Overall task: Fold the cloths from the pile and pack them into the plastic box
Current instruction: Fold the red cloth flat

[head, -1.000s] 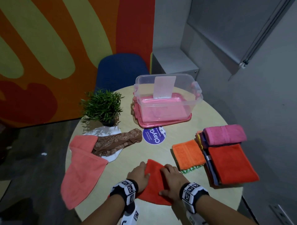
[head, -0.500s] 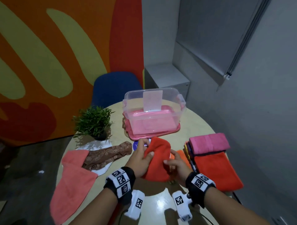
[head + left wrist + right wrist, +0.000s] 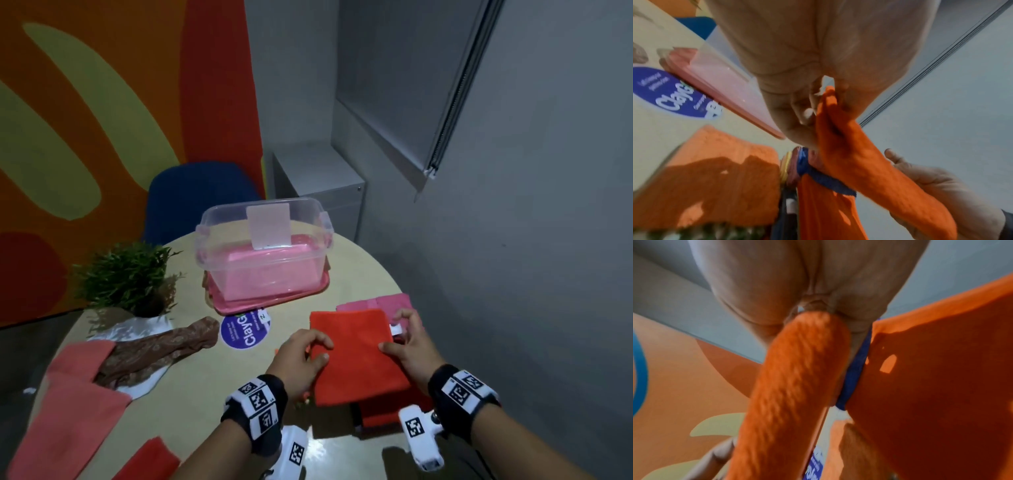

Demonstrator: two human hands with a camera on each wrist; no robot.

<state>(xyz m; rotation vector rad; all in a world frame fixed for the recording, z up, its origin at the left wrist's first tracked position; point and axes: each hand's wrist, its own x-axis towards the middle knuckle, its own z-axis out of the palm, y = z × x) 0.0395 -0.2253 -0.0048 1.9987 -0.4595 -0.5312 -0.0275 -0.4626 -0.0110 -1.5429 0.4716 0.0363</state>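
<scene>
Over the stack of folded cloths at the table's right, my left hand and right hand pinch the folded red cloth, lifted from the near edge a second ago, one fewer to fold before boxing.

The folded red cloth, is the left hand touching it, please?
Touching: the left wrist view shows the left hand pinching the folded red cloth.
</scene>
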